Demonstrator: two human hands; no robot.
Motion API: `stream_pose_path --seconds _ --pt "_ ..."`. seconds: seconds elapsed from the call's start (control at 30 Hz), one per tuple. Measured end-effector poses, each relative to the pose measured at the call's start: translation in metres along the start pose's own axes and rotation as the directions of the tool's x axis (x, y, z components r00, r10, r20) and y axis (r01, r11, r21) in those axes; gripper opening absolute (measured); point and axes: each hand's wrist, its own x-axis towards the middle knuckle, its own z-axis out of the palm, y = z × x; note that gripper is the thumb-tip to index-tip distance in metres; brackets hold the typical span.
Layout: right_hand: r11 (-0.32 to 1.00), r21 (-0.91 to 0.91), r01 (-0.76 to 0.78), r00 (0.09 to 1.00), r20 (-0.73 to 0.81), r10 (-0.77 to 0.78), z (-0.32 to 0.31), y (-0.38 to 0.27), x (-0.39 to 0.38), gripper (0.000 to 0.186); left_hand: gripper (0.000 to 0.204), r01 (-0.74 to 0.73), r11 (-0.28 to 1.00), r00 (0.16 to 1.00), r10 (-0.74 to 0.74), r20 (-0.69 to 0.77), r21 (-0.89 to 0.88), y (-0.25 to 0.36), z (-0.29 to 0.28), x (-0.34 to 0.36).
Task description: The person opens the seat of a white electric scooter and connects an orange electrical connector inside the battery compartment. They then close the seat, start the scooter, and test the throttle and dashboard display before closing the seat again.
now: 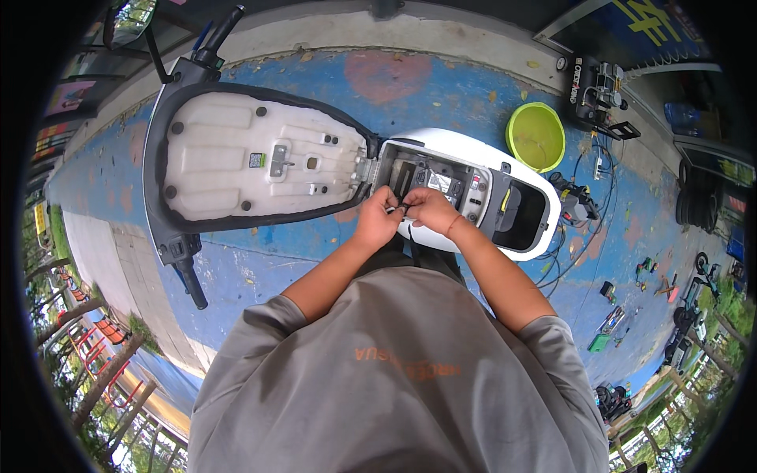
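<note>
A white scooter (441,141) stands in front of me with its seat (217,158) tipped up toward the left, the pale underside showing. Over the near edge of its open battery compartment (471,189), both my hands meet. My left hand (380,217) pinches a thin black cable (403,209), and the fingers of my right hand (431,210) close on the same cable close beside. Its end between my fingertips is too small to make out. A dark open hollow (523,218) lies in the scooter's tail, right of my hands.
A yellow-green basin (536,135) sits on the blue painted ground beyond the tail. Farther right are an air compressor (601,91), a power tool (578,199) and loose cables (561,252). Scattered hand tools (611,319) lie at the right. The handlebar (188,272) is at far left.
</note>
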Motion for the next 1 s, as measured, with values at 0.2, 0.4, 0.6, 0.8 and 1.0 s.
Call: stream_pose_path --seconds 0.2,0.4,0.6,0.8,1.0 --pt "0.998 -0.044 0.046 0.997 -0.065 -0.049 0.004 0.007 -0.002 0.016 0.025 0.036 0.998 0.999 -0.035 0.032 -0.046 0.0 -0.002 0.003" --pt "0.642 -0.708 0.295 0.835 -0.137 -0.534 0.024 0.007 -0.013 0.016 0.023 0.048 0.998 0.999 -0.048 0.019 -0.037 0.002 0.0 0.0" --pt "0.521 -0.83 0.197 0.85 -0.121 -0.513 0.031 0.004 -0.018 0.021 0.026 0.068 0.997 0.998 -0.068 0.004 -0.023 0.011 -0.001 -0.005" --pt "0.419 -0.902 0.102 0.912 -0.084 -0.402 0.033 -0.001 -0.018 0.026 0.028 0.103 0.992 0.995 -0.103 0.004 -0.069 -0.007 0.008 -0.009" --pt "0.61 -0.736 0.295 0.883 -0.034 -0.468 0.016 0.02 -0.009 0.035 0.029 0.033 0.996 0.998 -0.037 -0.048 -0.081 -0.002 0.012 -0.011"
